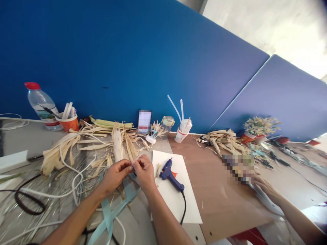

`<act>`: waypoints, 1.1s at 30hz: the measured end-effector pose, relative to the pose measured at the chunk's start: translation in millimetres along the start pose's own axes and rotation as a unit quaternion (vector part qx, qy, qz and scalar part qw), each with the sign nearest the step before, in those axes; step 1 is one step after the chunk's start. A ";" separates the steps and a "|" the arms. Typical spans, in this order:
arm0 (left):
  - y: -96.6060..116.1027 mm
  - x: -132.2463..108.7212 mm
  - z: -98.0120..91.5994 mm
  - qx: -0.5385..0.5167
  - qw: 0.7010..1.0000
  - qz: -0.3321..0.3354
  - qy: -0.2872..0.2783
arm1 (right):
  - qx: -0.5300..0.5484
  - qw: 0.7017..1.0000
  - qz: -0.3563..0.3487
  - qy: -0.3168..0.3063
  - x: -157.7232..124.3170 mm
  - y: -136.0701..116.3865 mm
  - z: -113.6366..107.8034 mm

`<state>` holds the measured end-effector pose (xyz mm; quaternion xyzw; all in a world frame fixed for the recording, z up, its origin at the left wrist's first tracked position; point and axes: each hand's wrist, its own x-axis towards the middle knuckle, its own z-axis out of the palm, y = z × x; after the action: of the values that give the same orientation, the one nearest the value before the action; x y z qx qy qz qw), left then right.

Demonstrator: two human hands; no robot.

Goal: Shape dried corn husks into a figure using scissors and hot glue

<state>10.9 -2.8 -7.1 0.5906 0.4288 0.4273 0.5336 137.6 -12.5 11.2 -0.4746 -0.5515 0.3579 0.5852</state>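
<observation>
Fingertips pressed together, my left hand and my right hand meet over the near middle of the table. Both are pinching; whatever lies between the fingers is too small and covered to make out. Dried corn husks lie just beyond the fingertips and spread to the left. A light teal ribbon runs under and below my hands in crossing loops. Right of my right hand, a blue hot glue gun rests on a white sheet, its black cord trailing toward me.
White cables and clear thin strips tangle at left. Along the blue partition stand a bottle, a red cup, a phone, a jar and a paper cup. Another person's hand reaches in at right.
</observation>
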 end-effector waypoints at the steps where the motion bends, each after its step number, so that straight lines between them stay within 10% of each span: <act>1: -0.3 0.1 -0.1 -0.004 1.000 0.005 -0.003 | 0.001 1.000 0.002 0.000 -0.1 -0.2 0.2; 18: -3.6 -0.2 0.0 0.041 0.999 0.016 -0.004 | 0.066 0.995 0.066 0.020 6.1 18.3 -3.0; 33: -8.4 3.1 -4.3 0.020 1.000 0.005 0.017 | 0.190 0.960 0.110 0.172 14.7 21.4 -11.0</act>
<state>7.1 1.8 -15.1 0.5957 0.4430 0.4315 0.5125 152.7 5.9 -4.1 -0.4670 -0.3090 0.4311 0.7075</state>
